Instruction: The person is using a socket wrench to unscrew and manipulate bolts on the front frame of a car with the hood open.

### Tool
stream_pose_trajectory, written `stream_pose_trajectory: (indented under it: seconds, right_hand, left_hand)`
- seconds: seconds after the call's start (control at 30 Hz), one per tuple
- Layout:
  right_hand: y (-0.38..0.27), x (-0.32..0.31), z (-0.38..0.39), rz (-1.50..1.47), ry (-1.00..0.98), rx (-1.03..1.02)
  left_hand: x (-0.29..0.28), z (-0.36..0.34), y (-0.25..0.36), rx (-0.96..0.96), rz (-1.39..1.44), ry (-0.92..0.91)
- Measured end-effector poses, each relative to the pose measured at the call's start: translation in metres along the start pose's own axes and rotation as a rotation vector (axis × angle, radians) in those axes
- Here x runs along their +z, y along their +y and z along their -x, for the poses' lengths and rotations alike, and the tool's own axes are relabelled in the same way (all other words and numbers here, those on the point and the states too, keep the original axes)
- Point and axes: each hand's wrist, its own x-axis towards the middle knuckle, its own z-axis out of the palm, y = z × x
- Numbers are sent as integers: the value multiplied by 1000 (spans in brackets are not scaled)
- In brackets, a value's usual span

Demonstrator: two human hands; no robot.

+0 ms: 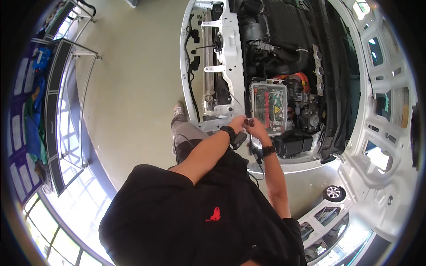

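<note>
My left hand [237, 123] and my right hand [257, 129] meet at the front corner of an open engine bay. Between their fingertips is a small dark brown piece [249, 122], too small to name. My right fingers are closed on it; the left fingers are pinched right beside it, and what they grip is hidden. A thin dark wire [237, 100] runs from near my left fingers across the white front crossmember [231, 53]. Just beyond my right hand sits a box with a clear cover [269, 108], red parts and a yellow warning triangle inside.
Black hoses [284, 62] and orange cables [304, 82] fill the bay behind the box. A black cable [262, 170] hangs by my right wrist. The raised white hood [372, 177] stands at the right. A wheeled metal-framed rack [55, 115] is at far left.
</note>
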Motion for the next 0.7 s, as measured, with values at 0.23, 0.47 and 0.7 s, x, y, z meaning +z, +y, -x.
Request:
stream_pose_trajectory:
  seconds: [0.23,0.47,0.7]
  right_hand:
    - [-7,10,16,906,344,-348]
    - [-24,5,17,463,292,-58]
    - [17,23,-4,59,202,-88]
  left_hand:
    - [3,-6,-9,110,-113,-27]
    - [11,-33,-27,42,410,-8]
    - [11,-28,-14,-20,327,43]
